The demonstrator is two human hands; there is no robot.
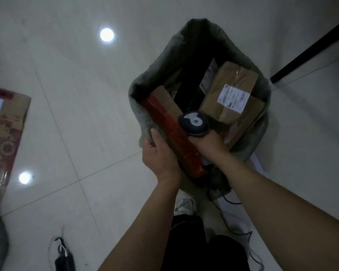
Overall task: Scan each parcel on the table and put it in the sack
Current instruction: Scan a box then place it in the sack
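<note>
We look straight down at one grey fabric sack (151, 79) standing open on a pale tiled floor (76, 85). Two parcels show plainly inside it. One is a long parcel (164, 122), brown cardboard with a broad band of glossy red tape along its side. It leans on the sack's near rim, its lower end sticking out towards us. The other is a squat brown box (233, 90), taped and bearing a white printed label, tilted against the sack's right wall. Between them, in the dark of the sack, a second white label (208, 77) shows on something we cannot make out. Our left hand (159, 153) grips the bunched near rim of the sack, just beside the long parcel. Our right hand (210, 142) is wrapped round one scanner (194, 124), whose round black head with a white mark hovers over the sack's mouth. Away to the left, one more printed cardboard carton (4, 124) with a white label lies on the floor
</note>
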